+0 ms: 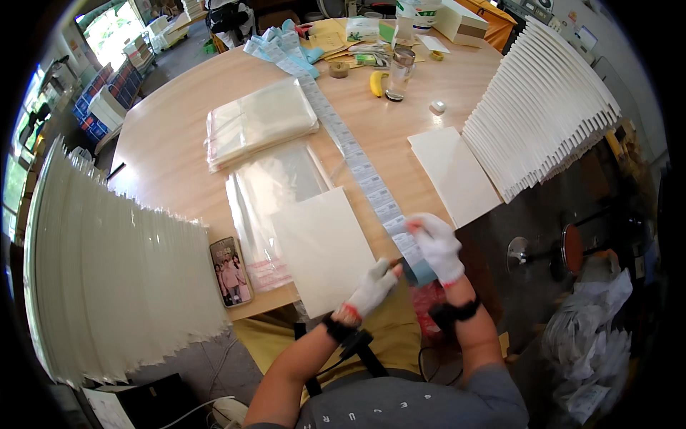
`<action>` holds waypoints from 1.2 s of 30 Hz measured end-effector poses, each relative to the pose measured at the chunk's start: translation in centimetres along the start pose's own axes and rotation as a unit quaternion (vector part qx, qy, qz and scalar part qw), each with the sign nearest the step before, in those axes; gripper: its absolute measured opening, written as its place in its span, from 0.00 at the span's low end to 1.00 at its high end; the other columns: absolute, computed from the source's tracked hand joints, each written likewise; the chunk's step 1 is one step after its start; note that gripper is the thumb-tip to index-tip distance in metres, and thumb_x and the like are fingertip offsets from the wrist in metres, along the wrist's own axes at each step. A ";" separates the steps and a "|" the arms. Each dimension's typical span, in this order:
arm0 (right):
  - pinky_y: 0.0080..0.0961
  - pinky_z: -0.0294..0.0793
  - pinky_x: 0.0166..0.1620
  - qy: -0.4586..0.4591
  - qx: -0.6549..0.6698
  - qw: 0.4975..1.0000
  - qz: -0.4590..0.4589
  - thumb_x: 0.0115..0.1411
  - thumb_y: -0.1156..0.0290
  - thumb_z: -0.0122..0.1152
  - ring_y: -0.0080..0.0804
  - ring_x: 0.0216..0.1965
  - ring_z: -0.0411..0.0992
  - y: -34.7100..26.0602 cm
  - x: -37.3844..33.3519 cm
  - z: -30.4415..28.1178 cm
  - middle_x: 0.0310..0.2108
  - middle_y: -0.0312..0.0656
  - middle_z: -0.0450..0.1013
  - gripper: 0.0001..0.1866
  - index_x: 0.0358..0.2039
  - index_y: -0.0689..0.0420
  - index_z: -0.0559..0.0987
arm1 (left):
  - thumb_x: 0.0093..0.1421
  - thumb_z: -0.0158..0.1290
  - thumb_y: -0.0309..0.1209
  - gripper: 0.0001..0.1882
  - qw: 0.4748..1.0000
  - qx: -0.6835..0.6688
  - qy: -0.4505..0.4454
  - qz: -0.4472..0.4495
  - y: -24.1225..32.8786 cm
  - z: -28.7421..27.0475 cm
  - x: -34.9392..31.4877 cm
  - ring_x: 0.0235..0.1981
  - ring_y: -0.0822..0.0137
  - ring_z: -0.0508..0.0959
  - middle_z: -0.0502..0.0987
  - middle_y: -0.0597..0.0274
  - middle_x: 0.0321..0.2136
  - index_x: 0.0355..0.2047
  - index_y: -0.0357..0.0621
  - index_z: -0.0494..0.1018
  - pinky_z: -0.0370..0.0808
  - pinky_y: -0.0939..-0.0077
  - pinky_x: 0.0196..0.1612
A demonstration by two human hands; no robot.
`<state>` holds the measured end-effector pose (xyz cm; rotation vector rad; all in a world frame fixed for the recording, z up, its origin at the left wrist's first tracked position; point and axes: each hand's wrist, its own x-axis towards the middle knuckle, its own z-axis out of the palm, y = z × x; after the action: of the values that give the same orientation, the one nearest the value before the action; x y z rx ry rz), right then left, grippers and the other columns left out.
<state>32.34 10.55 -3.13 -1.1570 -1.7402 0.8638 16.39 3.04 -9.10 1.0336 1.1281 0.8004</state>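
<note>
A long strip of printed labels [366,174] runs down the table. Its near end bends over the front edge and shows blue backing. My right hand [437,247], in a white glove with bare fingertips, has its fingers curled closed on the strip near that bend. My left hand [373,287], gloved alike, pinches at the strip's left edge; its fingertips are partly hidden. Left of the strip, beside my left hand, a flat white packet [325,247] lies over clear plastic bags [268,187] and reaches past the table edge.
More clear bags [262,118] lie farther back. A phone [231,272] rests by the tall stack at left [121,272]. At right, a white packet [456,171] lies beside a leaning row of white packets [539,107]. A banana [376,84] and glass bottle [399,75] stand behind.
</note>
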 end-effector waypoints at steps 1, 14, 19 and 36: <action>0.21 0.72 0.38 -0.030 0.051 0.997 0.052 0.56 0.79 0.56 0.28 0.36 0.74 1.0 1.9 2.0 0.31 0.43 0.75 0.08 0.36 0.62 0.80 | 0.64 0.50 0.36 0.17 0.998 0.049 0.029 0.029 -0.5 -1.2 -1.9 0.30 0.75 0.72 0.72 0.66 0.29 0.46 0.36 0.71 0.70 0.80 0.32; 0.37 0.72 0.36 -0.153 -0.212 0.965 0.004 0.59 0.63 0.55 0.44 0.32 0.75 6.3 10.8 15.8 0.31 0.50 0.76 0.13 0.41 0.57 0.76 | 0.61 0.53 0.25 0.13 0.912 -0.167 0.374 -0.029 -8.7 -9.9 -12.8 0.29 0.75 0.71 0.70 0.64 0.30 0.41 0.42 0.61 0.70 0.81 0.32; 0.43 0.72 0.41 -0.053 -0.335 0.936 0.093 0.56 0.61 0.56 0.52 0.38 0.73 3.8 10.5 13.8 0.40 0.53 0.74 0.16 0.41 0.57 0.72 | 0.60 0.50 0.23 0.14 0.910 -0.305 0.268 -0.088 -6.5 -9.0 -12.3 0.40 0.69 0.75 0.72 0.60 0.40 0.45 0.41 0.62 0.75 0.76 0.41; 0.15 0.69 0.35 -0.246 0.211 0.942 -0.081 0.60 0.78 0.52 0.14 0.31 0.67 -18.7 1.7 8.7 0.33 0.30 0.70 0.22 0.57 0.61 0.69 | 0.53 0.59 0.20 0.23 0.741 0.441 0.360 0.355 18.3 -14.0 -32.6 0.30 0.71 0.74 0.73 0.62 0.35 0.48 0.32 0.67 0.74 0.77 0.31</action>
<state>17.54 5.23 10.23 -0.5298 -1.8739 1.4268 -5.66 -17.06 17.45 2.1474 1.9011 1.3921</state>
